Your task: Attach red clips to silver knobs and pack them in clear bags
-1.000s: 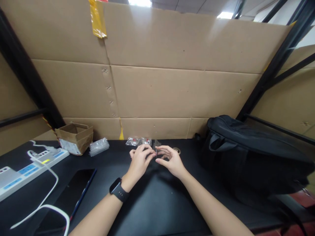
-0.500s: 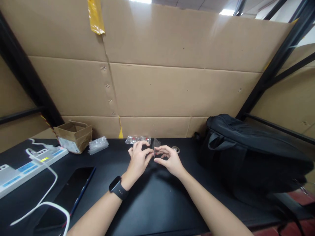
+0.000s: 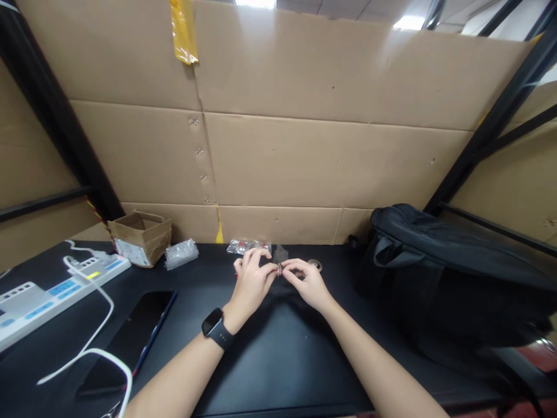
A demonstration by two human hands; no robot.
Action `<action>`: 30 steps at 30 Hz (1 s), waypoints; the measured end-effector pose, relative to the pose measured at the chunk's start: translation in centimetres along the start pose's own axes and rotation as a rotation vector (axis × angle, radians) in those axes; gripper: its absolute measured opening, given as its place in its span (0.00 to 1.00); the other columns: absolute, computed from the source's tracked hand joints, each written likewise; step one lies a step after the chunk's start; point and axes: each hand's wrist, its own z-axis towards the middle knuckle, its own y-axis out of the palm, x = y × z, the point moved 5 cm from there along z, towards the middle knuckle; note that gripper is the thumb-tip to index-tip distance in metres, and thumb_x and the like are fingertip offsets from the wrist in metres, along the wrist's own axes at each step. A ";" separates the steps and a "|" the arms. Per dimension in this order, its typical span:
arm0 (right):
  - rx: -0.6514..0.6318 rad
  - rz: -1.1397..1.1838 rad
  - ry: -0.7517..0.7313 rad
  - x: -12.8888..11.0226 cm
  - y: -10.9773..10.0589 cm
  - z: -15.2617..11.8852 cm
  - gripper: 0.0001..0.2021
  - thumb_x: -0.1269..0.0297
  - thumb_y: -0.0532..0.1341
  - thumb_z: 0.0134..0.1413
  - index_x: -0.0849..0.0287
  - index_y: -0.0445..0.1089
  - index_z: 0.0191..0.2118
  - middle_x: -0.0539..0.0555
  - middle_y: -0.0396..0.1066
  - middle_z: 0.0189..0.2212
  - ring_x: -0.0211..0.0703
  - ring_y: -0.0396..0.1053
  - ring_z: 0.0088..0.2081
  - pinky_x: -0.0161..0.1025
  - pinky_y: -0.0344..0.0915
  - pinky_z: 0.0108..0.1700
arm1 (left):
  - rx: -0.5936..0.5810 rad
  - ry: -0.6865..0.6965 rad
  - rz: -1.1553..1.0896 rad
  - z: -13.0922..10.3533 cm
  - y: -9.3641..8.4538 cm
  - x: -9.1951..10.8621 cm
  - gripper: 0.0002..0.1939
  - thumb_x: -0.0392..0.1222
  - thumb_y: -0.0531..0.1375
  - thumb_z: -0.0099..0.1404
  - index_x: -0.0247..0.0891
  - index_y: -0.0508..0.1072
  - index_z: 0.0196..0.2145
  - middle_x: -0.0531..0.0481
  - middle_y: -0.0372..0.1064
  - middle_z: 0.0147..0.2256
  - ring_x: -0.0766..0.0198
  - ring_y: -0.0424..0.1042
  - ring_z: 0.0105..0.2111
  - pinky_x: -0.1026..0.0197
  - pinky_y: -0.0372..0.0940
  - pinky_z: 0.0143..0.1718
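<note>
Object (image 3: 279, 270), small and thin, between left hand (image 3: 252, 281) and right hand (image 3: 310, 285), both pinched on it

Beyond the hands (image 3: 255, 278), a creased cardboard wall (image 3: 278, 168) stands behind the black table (image 3: 274, 360) that lies beneath them. Dark metal posts (image 3: 56, 113) slant upward to their far left and right. High above the hands, glowing lights (image 3: 409, 22) show in the panelled ceiling (image 3: 342, 8); a reddish surface (image 3: 537, 355) shows low on their right side.

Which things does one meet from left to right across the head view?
White power strip, open brown cardboard box, clear plastic packets, black smartwatch, left hand, small thin object, right hand, black fabric bag.
</note>
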 end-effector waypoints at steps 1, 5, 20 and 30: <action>-0.002 -0.051 -0.027 -0.3 0.0 -0.1 0.09 0.57 0.62 0.59 0.56 0.76 0.34 0.57 0.75 0.45 0.47 0.73 0.46 0.41 0.71 0.42 | -0.004 0.009 0.001 0.0 0.0 0.1 0.08 0.42 0.59 0.68 0.47 0.80 0.36 0.44 0.66 0.51 0.47 0.57 0.56 0.45 0.51 0.50; 0.003 -0.161 -0.087 -1.2 0.0 -0.3 0.08 0.61 0.60 0.60 0.56 0.75 0.35 0.57 0.74 0.45 0.47 0.72 0.45 0.41 0.70 0.40 | -0.016 0.033 -0.002 -0.2 0.1 0.4 0.08 0.41 0.59 0.68 0.47 0.79 0.36 0.45 0.67 0.51 0.48 0.57 0.56 0.45 0.51 0.50; -0.115 -0.469 -0.254 -2.1 -1.1 -0.4 0.04 0.72 0.63 0.51 0.55 0.71 0.30 0.56 0.69 0.48 0.49 0.66 0.49 0.48 0.63 0.53 | -0.276 0.130 -0.219 0.0 1.1 -0.8 0.12 0.51 0.57 0.68 0.50 0.77 0.45 0.49 0.67 0.52 0.54 0.60 0.54 0.51 0.55 0.52; -0.122 -0.425 -0.255 -2.1 -0.7 -0.5 0.05 0.74 0.63 0.49 0.56 0.70 0.30 0.55 0.68 0.49 0.49 0.66 0.51 0.48 0.61 0.55 | -0.328 0.115 -0.220 -0.7 2.7 -0.2 0.09 0.47 0.60 0.66 0.49 0.80 0.40 0.48 0.69 0.50 0.52 0.58 0.54 0.49 0.56 0.50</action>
